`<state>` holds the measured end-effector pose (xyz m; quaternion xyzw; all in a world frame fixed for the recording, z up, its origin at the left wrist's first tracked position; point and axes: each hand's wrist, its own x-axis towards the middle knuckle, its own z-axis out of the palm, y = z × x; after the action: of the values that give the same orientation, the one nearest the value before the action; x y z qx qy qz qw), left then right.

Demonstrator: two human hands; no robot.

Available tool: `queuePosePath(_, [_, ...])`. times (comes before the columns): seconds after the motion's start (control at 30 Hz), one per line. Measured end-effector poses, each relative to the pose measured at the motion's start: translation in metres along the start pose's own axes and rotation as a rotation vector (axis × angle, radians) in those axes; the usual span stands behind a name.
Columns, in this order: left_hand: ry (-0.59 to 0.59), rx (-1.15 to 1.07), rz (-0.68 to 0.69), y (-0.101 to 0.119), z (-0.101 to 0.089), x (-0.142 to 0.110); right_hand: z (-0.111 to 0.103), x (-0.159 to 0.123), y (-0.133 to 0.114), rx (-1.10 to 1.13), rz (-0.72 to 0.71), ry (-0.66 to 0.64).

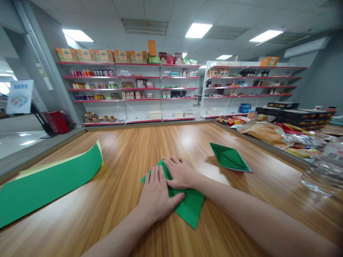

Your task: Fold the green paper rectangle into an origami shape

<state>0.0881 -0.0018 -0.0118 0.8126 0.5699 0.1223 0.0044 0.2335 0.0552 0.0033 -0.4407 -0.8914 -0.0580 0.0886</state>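
Note:
A folded sheet of green paper lies flat on the wooden table, partly covered by both hands. My left hand presses on its left part, fingers stretched out and thumb spread to the right. Just right of and beyond it, my right hand rests flat on the upper part of the paper with its fingers extended. The thumb of the right hand comes close to the left fingers. A folded green paper boat sits farther to the right, apart from both hands.
Curled green sheets with a yellowish layer lie at the left. A clear plastic bottle stands at the right edge. Packaged snacks and stacked black boxes lie beyond the table's right edge. Stocked shelves line the back.

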Motion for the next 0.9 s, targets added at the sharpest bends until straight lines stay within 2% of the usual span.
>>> queuePosePath(0.27, [-0.039,-0.052,-0.020,0.000,-0.005,0.002,-0.003,-0.002,0.011,0.155,-0.021,-0.066])
queuePosePath(0.5, [-0.002,-0.060,-0.006,-0.002,-0.002,0.000,-0.014,-0.039,0.022,0.192,0.016,-0.119])
queuePosePath(0.67, [-0.054,-0.026,0.001,0.001,-0.010,-0.004,-0.012,-0.054,0.030,0.186,0.033,-0.120])
queuePosePath(0.77, [-0.108,0.027,0.062,0.006,-0.021,0.007,-0.006,-0.054,0.031,0.169,0.022,-0.101])
queuePosePath(0.9, [-0.142,0.058,0.147,0.011,-0.031,0.039,-0.002,-0.053,0.032,0.145,0.011,-0.059])
